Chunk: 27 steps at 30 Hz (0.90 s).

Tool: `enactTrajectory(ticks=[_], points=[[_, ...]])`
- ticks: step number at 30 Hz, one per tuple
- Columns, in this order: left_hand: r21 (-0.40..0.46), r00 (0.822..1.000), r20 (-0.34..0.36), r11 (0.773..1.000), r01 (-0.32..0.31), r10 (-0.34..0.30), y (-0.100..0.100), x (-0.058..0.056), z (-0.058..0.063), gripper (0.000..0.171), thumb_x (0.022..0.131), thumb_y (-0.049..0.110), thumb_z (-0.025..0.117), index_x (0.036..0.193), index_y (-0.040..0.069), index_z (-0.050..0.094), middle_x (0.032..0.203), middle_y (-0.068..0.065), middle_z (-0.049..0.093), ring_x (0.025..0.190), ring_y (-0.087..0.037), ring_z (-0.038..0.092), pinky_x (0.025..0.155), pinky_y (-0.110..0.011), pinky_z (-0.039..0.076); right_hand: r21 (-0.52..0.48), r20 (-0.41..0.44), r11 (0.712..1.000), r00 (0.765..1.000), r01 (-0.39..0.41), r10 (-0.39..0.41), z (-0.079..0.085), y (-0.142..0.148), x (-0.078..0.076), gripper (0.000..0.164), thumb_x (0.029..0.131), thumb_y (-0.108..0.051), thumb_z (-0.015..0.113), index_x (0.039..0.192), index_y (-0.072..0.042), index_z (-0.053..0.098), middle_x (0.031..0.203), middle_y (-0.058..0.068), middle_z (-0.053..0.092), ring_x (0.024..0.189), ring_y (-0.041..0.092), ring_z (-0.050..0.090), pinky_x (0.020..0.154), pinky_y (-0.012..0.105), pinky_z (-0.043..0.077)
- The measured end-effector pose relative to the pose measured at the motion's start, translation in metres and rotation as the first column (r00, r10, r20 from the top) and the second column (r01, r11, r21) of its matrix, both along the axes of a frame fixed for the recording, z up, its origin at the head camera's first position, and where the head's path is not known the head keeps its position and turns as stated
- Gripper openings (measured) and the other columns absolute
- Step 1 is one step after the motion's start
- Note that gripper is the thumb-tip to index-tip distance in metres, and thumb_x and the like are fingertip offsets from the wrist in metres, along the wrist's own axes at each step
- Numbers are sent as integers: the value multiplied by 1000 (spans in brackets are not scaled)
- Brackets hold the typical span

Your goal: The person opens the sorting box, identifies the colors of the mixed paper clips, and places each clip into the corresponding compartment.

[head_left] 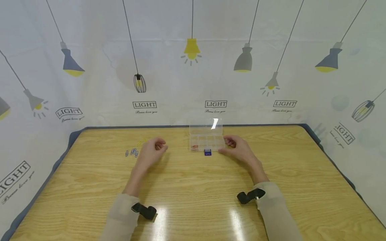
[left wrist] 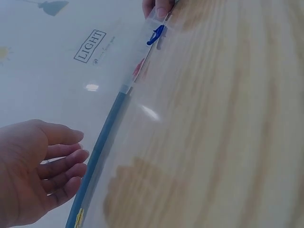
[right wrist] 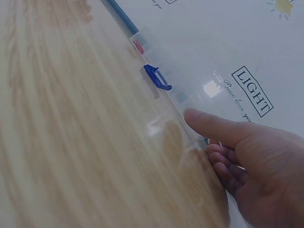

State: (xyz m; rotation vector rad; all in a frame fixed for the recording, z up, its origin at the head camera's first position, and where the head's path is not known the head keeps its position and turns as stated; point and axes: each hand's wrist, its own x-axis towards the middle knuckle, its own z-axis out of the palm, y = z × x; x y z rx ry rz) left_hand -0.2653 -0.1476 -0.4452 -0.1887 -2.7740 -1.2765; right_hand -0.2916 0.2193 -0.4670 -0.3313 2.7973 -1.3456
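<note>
A clear plastic compartment box point(head_left: 206, 140) stands on the table with its lid point(head_left: 200, 127) raised at the back. Red paper clips point(head_left: 194, 146) lie in its front left compartment, and a blue latch point(head_left: 207, 152) sticks out at the front. My right hand point(head_left: 240, 149) holds the box's right end, thumb at the front edge and fingers bent at the side. Left of the box, my left hand point(head_left: 151, 150) hovers with loosely bent fingers and nothing visible in them. Just beyond it lie several blue paper clips point(head_left: 134, 152) and some yellow paper clips point(head_left: 139, 143), partly hidden by this hand.
The wooden table point(head_left: 193, 187) ends at a dark blue edge point(head_left: 135, 126) close behind the box. A white curtain point(head_left: 169, 67) printed with lamps hangs around the back and sides. Each sleeve carries a black wrist camera point(head_left: 144, 211).
</note>
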Motion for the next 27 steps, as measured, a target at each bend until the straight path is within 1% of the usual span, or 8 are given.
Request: enactTrajectory(ticks=[7, 13, 19, 27], points=[[10, 1000, 3, 1000, -10, 10, -20, 3, 1, 27, 96, 15, 67, 116, -4, 66, 98, -13, 66, 89, -26, 60, 80, -38, 50, -9, -3, 1000, 1000, -4, 4, 2, 0, 2, 64, 83, -27, 85, 134, 0, 58, 113, 12, 60, 103, 26, 54, 95, 41, 45], [-14, 999, -9, 999, -34, 34, -40, 9, 3, 27, 97, 15, 65, 116, -4, 65, 99, -14, 66, 90, -27, 61, 81, -39, 50, -10, 3, 1000, 1000, 1, -1, -1, -1, 0, 64, 83, -28, 86, 134, -1, 59, 112, 10, 60, 102, 25, 53, 94, 40, 45], [-18, 999, -21, 999, -46, 45, -64, 16, 5, 28, 97, 12, 64, 117, -7, 64, 98, -17, 66, 90, -30, 61, 80, -41, 50, -21, 16, 1000, 1000, 10, -10, -1, -1, 0, 66, 82, -28, 86, 136, -2, 58, 114, 11, 60, 104, 26, 53, 95, 40, 45], [-27, 996, -7, 996, -88, 88, -92, 18, 6, 31, 97, 12, 62, 120, -8, 62, 102, -21, 66, 95, -34, 62, 85, -45, 50, -7, 10, 1000, 1000, 6, -6, -2, 0, -1, 66, 82, -29, 86, 135, -2, 58, 113, 10, 60, 102, 25, 53, 94, 40, 45]])
